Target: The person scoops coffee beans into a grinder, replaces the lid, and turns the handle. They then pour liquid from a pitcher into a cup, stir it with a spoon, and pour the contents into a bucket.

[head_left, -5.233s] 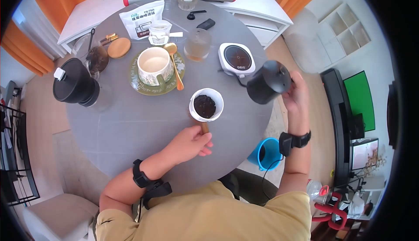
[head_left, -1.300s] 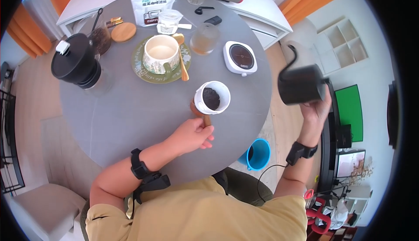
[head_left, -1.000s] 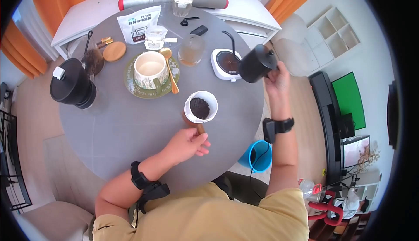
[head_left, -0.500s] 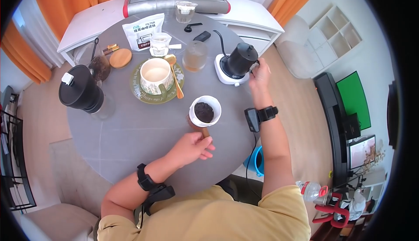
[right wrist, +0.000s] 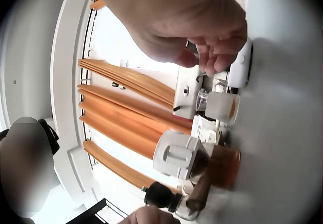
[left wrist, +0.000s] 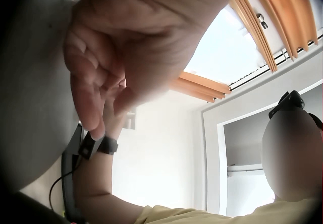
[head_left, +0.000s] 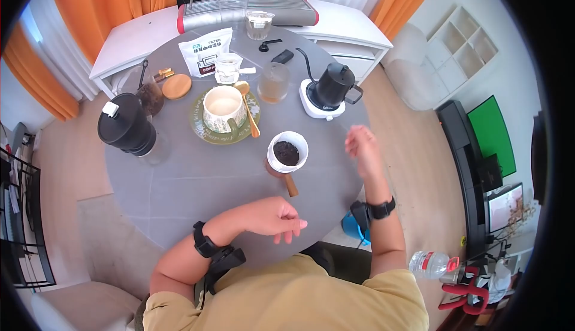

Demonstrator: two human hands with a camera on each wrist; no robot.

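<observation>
My left hand [head_left: 275, 218] hovers over the near side of the table, fingers loosely bent and holding nothing. Just beyond it, a white dripper [head_left: 302, 158] with dark wet coffee grounds [head_left: 286, 153] sits on a brown glass server whose wooden handle [head_left: 291, 185] points toward me. In the right wrist view the amber server [right wrist: 225, 166] shows below the dripper. My right hand [head_left: 364, 150], also empty with fingers relaxed, is near the table's right edge. The black gooseneck kettle [head_left: 334, 85] stands beyond it on a white round-topped base [head_left: 323, 113].
A patterned cup [head_left: 223, 118] and gold spoon [head_left: 254, 127] rest on a green saucer [head_left: 206, 133]. Black grinder [head_left: 123, 124] stands left. Behind are a glass [head_left: 274, 83], filter bag [head_left: 206, 49] and wooden lid [head_left: 176, 86]. A blue bucket [head_left: 354, 229] is below the right edge.
The right hand brought the kettle from the right onto the white base, released it and drew back toward me. The left hand let go of the server's handle and moved nearer my body.
</observation>
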